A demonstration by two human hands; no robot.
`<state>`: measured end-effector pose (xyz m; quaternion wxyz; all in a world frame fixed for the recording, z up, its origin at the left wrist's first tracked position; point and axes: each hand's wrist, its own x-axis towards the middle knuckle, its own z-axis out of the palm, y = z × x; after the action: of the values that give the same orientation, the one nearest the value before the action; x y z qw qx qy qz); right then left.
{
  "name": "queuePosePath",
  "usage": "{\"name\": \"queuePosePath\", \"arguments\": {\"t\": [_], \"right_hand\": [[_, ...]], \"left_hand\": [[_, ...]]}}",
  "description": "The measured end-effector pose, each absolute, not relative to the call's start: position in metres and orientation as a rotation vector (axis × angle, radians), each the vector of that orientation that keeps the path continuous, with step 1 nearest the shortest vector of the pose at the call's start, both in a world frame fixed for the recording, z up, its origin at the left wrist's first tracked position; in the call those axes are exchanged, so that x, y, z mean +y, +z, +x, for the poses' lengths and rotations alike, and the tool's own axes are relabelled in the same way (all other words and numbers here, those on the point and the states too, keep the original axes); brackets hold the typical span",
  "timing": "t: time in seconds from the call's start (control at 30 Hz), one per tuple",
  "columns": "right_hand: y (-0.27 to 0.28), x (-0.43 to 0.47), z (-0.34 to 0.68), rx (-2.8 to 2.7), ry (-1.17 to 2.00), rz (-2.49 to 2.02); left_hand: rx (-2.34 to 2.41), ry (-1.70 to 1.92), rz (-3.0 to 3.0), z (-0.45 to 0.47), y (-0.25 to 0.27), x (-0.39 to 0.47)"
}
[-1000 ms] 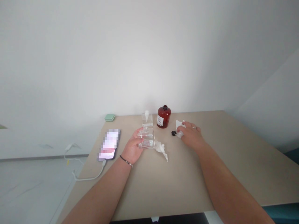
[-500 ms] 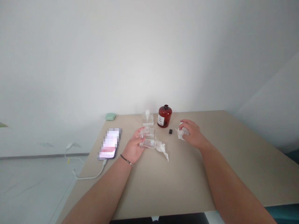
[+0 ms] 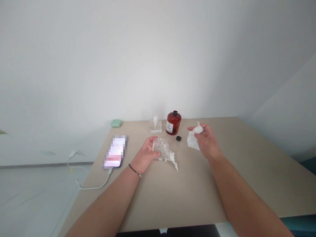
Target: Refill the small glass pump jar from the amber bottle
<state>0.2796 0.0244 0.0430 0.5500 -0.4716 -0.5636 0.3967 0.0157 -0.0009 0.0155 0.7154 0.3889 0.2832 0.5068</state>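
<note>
My left hand (image 3: 146, 154) is closed around a clear square glass bottle (image 3: 161, 149), held tilted above the table. A crumpled white tissue (image 3: 174, 160) lies just right of that bottle and partly behind it. My right hand (image 3: 207, 141) pinches another white tissue (image 3: 193, 140), which hangs from the fingers. A small black cap (image 3: 178, 138) rests on the table between the two hands. Behind it stands an amber-red bottle (image 3: 173, 123) with a white label and an uncovered neck. Beside that is a second clear square container (image 3: 155, 125) with a white piece in its top.
On the left side of the table (image 3: 187, 197) lies a phone (image 3: 115, 152) with a white charging cable (image 3: 96, 188) plugged in. A small green case (image 3: 116, 123) sits at the back left corner. A white wall (image 3: 158, 59) rises behind the table.
My right hand has gathered the tissue and raised it off the table. The glass bottle in my left hand has shifted slightly right and turned. The black cap looks slightly moved and tipped over.
</note>
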Motion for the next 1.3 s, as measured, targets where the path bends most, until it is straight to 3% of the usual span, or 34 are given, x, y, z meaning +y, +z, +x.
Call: {"name": "queuePosePath", "arguments": {"t": [0.23, 0.57, 1.03, 1.3], "right_hand": [[0.053, 0.011, 0.257, -1.388, 0.854, -1.044], [0.05, -0.005, 0.23, -1.348, 1.017, -0.831], [0.037, -0.004, 0.224, -1.332, 1.124, -0.715], [0.026, -0.011, 0.209, -1.579, 1.13, -0.875]], "left_hand": [[0.533, 1.01, 0.977, 0.014, 0.014, -0.007], [0.422, 0.821, 1.164, 0.014, 0.018, -0.01], [0.433, 0.904, 1.102, 0.017, 0.013, -0.01], [0.501, 1.062, 1.292, 0.019, 0.004, -0.006]]}}
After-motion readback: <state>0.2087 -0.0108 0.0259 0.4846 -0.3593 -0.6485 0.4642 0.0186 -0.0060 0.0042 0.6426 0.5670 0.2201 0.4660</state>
